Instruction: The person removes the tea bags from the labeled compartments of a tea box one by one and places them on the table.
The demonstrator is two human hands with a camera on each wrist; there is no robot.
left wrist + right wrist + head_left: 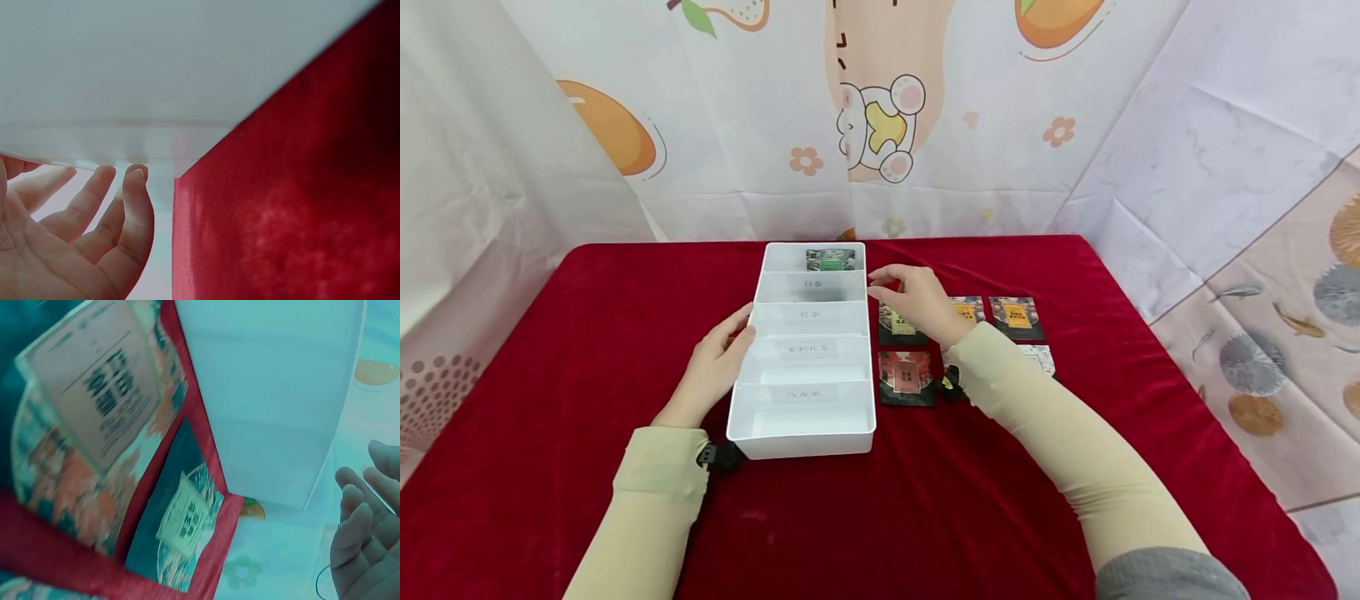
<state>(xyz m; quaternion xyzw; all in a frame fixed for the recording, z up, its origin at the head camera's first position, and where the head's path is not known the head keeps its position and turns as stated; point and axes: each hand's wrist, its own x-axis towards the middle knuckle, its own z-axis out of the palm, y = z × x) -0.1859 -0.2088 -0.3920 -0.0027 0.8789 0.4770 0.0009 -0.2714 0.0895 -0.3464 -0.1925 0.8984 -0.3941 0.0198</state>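
Observation:
A white divided box (801, 448) stands lengthwise on the table, with Chinese labels on its dividers. One green-labelled tea bag packet (831, 260) lies in its farthest compartment. My left hand (718, 354) touches the box's left side, and in the left wrist view its fingertips are at the rim. Beside the box's far right side hovers my right hand (921, 304), fingers loosely bent with nothing between them. Below it lies a packet with a yellow-green label (895, 333), partly covered by the hand. Nearer me is a red tea bag packet (907, 379).
Two orange-yellow packets (1017, 317) lie farther right, one partly behind the right hand. A whitish packet (1039, 358) is half hidden by the right sleeve. Red cloth (550, 400) covers the table, and a printed curtain (737, 108) hangs behind its far edge.

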